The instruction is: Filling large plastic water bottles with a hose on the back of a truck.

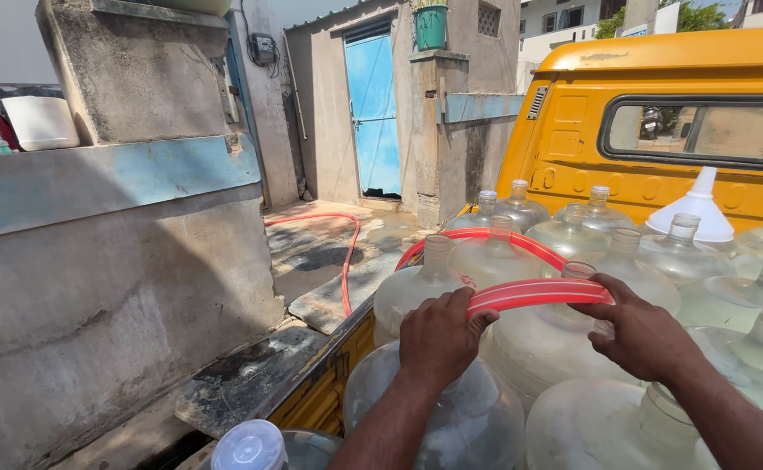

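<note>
Gripping a red hose (pixel 538 293) with both hands, the person holds it flattened over the open neck of a clear water jug (pixel 564 335) among many such jugs packed in a yellow truck (pixel 660 113). The left hand (pixel 438 335) has its fingers clenched around the hose; the right hand (pixel 642 335) closes on the hose's end at the jug's mouth. A likely slip — the springy hose could kick out of the narrow neck and spill over the neighbouring jugs, or a kink near the left hand could choke it. The hose looks ribbed, glossy and pinkish-red, looping back over the jugs and trailing across the wet concrete ground (pixel 312 252) towards a blue door (pixel 373 109). A white funnel (pixel 701 209) sits nearby.
</note>
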